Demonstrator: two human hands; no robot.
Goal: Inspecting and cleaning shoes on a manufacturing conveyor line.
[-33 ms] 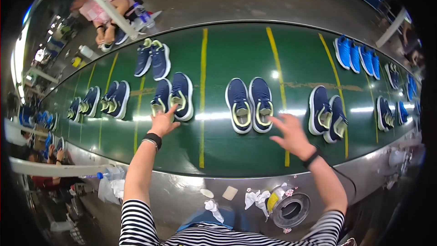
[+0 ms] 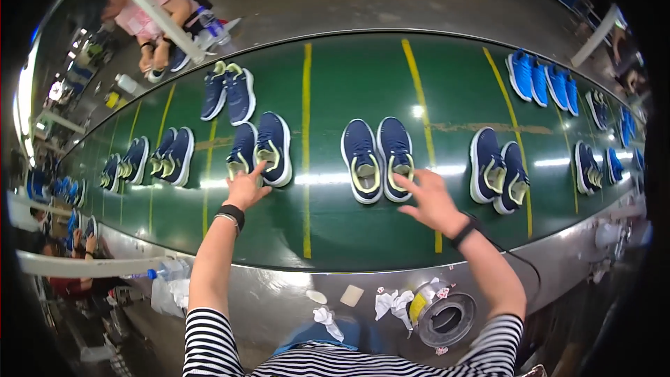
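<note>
My left hand point(image 2: 247, 190) is open, its fingers touching or just over the heel openings of a pair of navy sneakers: a left shoe point(image 2: 242, 146) and a right shoe point(image 2: 273, 143). These have white soles and pale yellow-green linings. My right hand point(image 2: 431, 204) has its fingers apart, at the heel of the right shoe point(image 2: 396, 141) of the middle navy pair; whether it touches is hard to tell. Its mate, another navy sneaker point(image 2: 360, 150), stands beside it on the green conveyor belt point(image 2: 335, 234). Both pairs point their toes away from me.
Other navy sneakers point(image 2: 488, 160) stand on the belt to either side, and bright blue sneakers point(image 2: 520, 77) at the far right. A round tape dispenser point(image 2: 447, 318), crumpled tissues point(image 2: 396, 305) and a beige pad point(image 2: 352, 296) lie on the near metal ledge. A person point(image 2: 150, 10) works across the belt.
My right hand has moved left, up to the right shoe of the middle pair. My left hand stays at its pair, and the shoes sit slightly further left in view.
</note>
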